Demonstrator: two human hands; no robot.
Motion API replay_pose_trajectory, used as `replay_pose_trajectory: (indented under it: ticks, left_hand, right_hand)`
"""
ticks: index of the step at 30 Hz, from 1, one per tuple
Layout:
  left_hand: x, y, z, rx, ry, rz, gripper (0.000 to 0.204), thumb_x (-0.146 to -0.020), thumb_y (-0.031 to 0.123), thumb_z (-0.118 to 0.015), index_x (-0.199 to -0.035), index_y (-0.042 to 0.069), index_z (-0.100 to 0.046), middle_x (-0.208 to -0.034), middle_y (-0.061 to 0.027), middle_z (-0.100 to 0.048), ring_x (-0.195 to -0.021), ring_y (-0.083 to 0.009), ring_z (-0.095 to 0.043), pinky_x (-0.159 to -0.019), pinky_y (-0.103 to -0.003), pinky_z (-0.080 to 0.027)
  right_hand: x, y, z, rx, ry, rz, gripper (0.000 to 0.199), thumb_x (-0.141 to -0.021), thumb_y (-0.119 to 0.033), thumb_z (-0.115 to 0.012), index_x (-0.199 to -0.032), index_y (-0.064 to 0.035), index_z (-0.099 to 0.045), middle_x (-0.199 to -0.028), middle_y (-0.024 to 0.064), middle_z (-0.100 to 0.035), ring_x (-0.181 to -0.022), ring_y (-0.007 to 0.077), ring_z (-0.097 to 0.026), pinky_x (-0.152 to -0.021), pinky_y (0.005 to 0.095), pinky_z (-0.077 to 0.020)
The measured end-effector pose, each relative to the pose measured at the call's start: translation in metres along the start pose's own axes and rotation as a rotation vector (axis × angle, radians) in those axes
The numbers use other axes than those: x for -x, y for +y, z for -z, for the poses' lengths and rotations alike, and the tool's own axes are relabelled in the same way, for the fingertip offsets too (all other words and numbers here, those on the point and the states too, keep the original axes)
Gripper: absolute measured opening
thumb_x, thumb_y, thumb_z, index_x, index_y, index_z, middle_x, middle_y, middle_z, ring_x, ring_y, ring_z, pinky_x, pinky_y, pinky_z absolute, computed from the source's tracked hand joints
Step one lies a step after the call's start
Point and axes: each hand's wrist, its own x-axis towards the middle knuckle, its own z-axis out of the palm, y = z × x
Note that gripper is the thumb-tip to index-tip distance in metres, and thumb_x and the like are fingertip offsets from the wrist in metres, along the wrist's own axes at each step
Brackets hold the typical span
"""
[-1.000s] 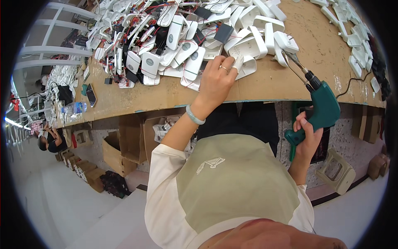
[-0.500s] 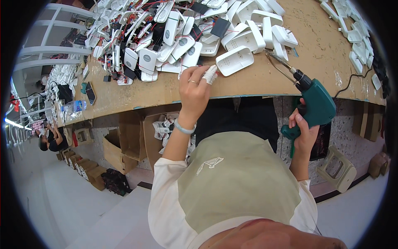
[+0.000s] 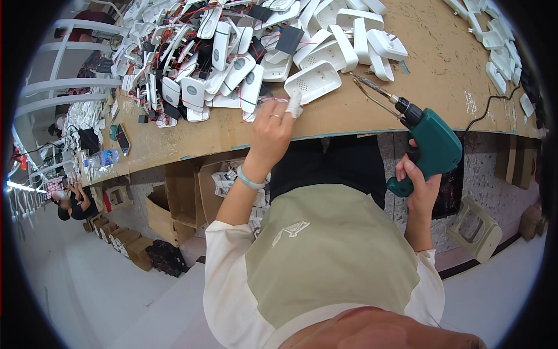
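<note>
Since the earlier frames, the metal nozzle of the green soldering gun [image 3: 437,142] has been brought left, nearer the open white plastic shell [image 3: 318,82]; the left hand [image 3: 271,132], seen over the shell one second ago, has been drawn back to its near left corner.

Right hand [image 3: 419,179]: closed around the gun's handle. The nozzle is pointed left and far, over the table; a narrow gap is seen between its end and the shell's right end.

Left hand: fingers half bent, one wrapped in white tape. The taped fingertip is placed at the shell's near left edge; contact, and whether anything is pinched, cannot be told.

Shell: laid hollow side up and slanted, at the near side of a heap of white casings [image 3: 193,99] with red wires and black blocks. It is crowded by other parts on its far side and by casings to the left.

Room: a strip of cardboard covering [image 3: 436,70] is left between the shell and the table's curved near edge. A broader open stretch is seen right of the heap, bounded at the far right by a row of white shells [image 3: 497,39]. A black cable [image 3: 478,116] is run across the right part. At the left end, a phone [image 3: 122,139] and a plastic bottle [image 3: 108,157] are set close to the near edge.
</note>
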Motion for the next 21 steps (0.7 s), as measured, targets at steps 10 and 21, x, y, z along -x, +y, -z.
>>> replay_pose_trajectory:
  ticks: [10,21]
  left_hand:
    - [-0.012,-0.009,0.004,0.104,0.065,0.179,0.036,-0.084,0.003,-0.073,-0.119,-0.002,-0.064,-0.096,-0.0127,-0.071,-0.09,-0.0329,-0.063,-0.076,-0.041,-0.052]
    - [-0.013,-0.012,0.03,0.133,-0.128,0.147,0.023,-0.085,0.0,-0.062,-0.108,-0.004,-0.058,-0.089,-0.0172,-0.067,-0.09,-0.0333,-0.06,-0.079,-0.042,-0.049]
  right_hand:
    - [-0.006,0.0,-0.004,-0.026,-0.049,-0.029,0.041,-0.089,0.003,-0.063,-0.128,0.0077,-0.052,-0.096,0.0158,-0.063,-0.07,0.0176,-0.059,-0.061,0.0289,-0.0473]
    - [-0.006,0.002,-0.015,0.015,0.03,0.015,0.046,-0.089,-0.005,-0.064,-0.131,0.0066,-0.048,-0.082,0.0126,-0.059,-0.064,0.0133,-0.051,-0.059,0.0266,-0.0447]
